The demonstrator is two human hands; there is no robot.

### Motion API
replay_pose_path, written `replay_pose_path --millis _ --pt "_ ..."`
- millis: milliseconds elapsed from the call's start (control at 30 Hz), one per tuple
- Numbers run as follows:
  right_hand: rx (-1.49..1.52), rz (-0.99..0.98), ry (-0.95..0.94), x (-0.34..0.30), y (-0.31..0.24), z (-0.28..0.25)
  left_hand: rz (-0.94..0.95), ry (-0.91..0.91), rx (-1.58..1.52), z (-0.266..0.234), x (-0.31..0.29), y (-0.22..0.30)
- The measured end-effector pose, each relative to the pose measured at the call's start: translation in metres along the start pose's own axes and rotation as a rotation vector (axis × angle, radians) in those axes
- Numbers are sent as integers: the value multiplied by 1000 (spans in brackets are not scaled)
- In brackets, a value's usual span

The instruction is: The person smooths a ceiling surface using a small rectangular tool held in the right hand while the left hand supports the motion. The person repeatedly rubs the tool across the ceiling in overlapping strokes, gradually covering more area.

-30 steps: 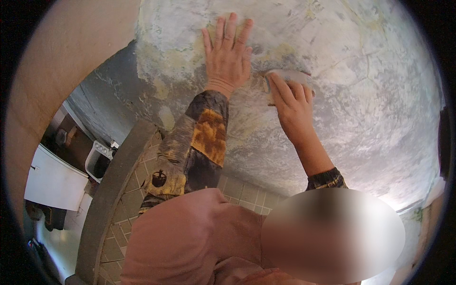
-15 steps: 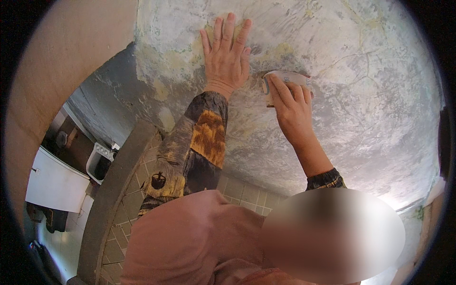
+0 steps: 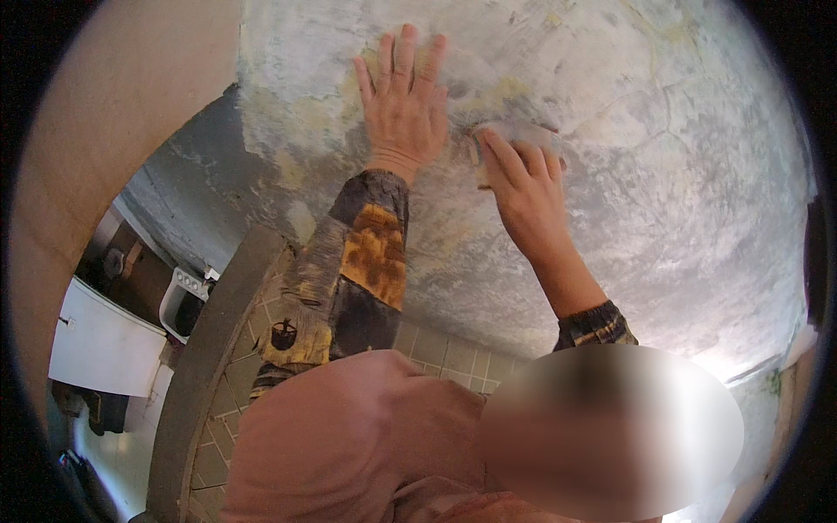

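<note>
A patchy grey and white wall (image 3: 671, 192) fills most of the view, with worn yellowish spots and fine cracks. My left hand (image 3: 404, 113) lies flat against it, fingers spread, holding nothing. To its right, my right hand (image 3: 526, 187) presses a sheet of sandpaper (image 3: 534, 133) onto the wall. The sheet is pale on the back with a brown edge, and it is slightly smeared by motion. My fingertips cover part of it, and its gritty side is hidden against the wall.
A dark raised ledge (image 3: 196, 357) curves along the left beside the tiled floor (image 3: 445, 353). Beyond it stand a white door or panel (image 3: 100, 340) and a white appliance with knobs (image 3: 185, 301). A plain beige wall (image 3: 131, 105) borders the upper left.
My right hand and the sandpaper have shifted slightly left and up along the wall. The whole view has moved a little, and my left hand stays flat on the wall.
</note>
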State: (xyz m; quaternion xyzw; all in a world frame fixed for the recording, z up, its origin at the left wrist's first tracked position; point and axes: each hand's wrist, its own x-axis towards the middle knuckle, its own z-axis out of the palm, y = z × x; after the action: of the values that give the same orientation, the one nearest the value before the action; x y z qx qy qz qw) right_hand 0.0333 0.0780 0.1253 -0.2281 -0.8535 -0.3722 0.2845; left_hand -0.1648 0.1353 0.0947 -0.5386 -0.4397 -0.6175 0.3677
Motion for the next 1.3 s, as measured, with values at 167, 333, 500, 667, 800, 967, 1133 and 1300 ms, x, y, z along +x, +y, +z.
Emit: replay_pose_path --millis 167,333,500,667,800,967,1133,1300 --pt "2 -29 52 13 0 11 -21 3 -19 -1 0 2" --pt "-41 -31 95 -8 1 -5 -3 -13 -8 -2 1 1" --pt "-44 -43 12 4 3 4 -5 -15 -6 -2 0 1" --pt "-28 -28 34 5 2 6 9 -16 19 -2 1 0" --pt "-26 -8 -7 -9 1 -5 -2 -32 -2 -2 1 0" --pt "-15 -33 5 8 1 8 -10 -17 -22 -1 0 0" --pt "-4 -5 10 3 0 4 2 -17 -10 -2 1 0" --pt "-50 -51 -19 -5 1 -5 -7 -23 -11 -2 0 0"
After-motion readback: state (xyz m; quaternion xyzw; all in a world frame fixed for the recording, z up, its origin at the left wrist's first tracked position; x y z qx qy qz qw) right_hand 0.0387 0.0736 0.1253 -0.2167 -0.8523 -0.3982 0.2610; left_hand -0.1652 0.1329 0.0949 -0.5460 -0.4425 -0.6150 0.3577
